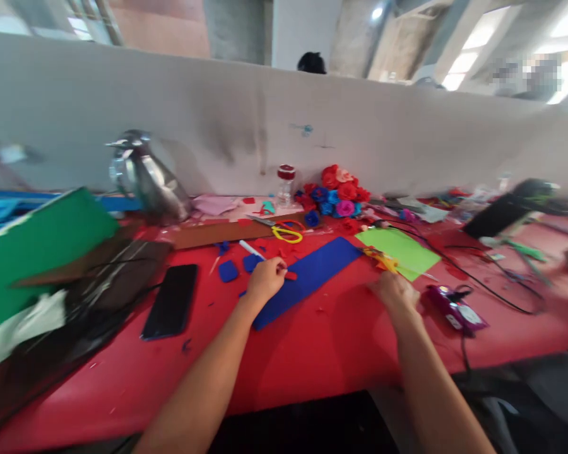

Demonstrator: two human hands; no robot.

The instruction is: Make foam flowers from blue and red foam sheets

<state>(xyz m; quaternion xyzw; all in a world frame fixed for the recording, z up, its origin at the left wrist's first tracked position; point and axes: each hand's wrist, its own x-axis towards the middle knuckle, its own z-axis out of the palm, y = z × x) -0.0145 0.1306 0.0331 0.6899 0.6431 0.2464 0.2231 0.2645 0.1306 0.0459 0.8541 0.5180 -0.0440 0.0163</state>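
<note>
Midway between the front and back edges of the desk (307, 366), a blue strip (310, 280) is lying aslant, probably so that both hands are reaching it easily. It is looking deep-coloured, flat, long and straight-sided. By its left side, the left hand (266, 277) is pinching, fingertips together, what seems a white-and-red marker (251, 250). Near its far end, the right hand (397, 291) is half curling at orange-yellow scissors (382, 258); whether it is gripping them, I cannot tell. Flowers (338, 192) are crowding the back edge.

Bright light glares through upper-right openings (486, 28), with blur and stretching toward the edges
</note>
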